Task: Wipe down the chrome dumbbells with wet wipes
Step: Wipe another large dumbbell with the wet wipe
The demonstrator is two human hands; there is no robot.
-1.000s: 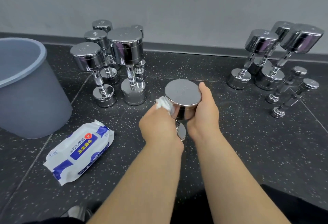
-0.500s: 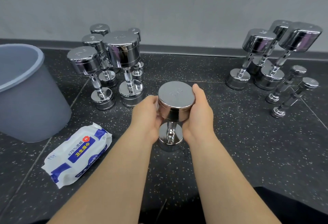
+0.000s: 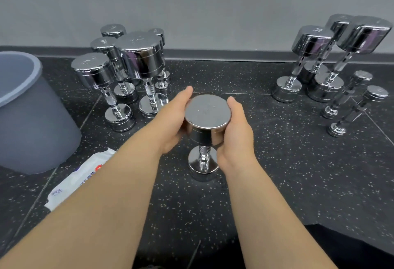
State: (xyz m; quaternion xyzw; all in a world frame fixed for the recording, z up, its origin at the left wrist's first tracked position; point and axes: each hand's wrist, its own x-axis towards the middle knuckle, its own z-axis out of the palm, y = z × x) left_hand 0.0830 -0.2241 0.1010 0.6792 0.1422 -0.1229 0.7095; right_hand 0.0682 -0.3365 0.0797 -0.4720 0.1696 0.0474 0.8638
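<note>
A chrome dumbbell [image 3: 207, 112] stands upright on the dark speckled floor in the middle of the view, its lower head [image 3: 202, 165] resting on the floor. My left hand [image 3: 172, 119] curls round the left side of its top head, thumb up at the rim. On the opposite side my right hand [image 3: 236, 132] cups the same head. No wet wipe shows in either hand; the left palm is hidden against the metal.
A grey bucket [image 3: 32, 119] stands at the left, and a pack of wet wipes [image 3: 78, 181] lies partly under my left forearm. Several upright dumbbells [image 3: 138, 59] cluster at the back left. More dumbbells [image 3: 315, 42], two of them small [image 3: 351, 98], are at the right by the wall.
The dumbbell went from tilted in my hands to standing upright on the floor. The white wipe seen at my left hand a second ago is out of sight now.
</note>
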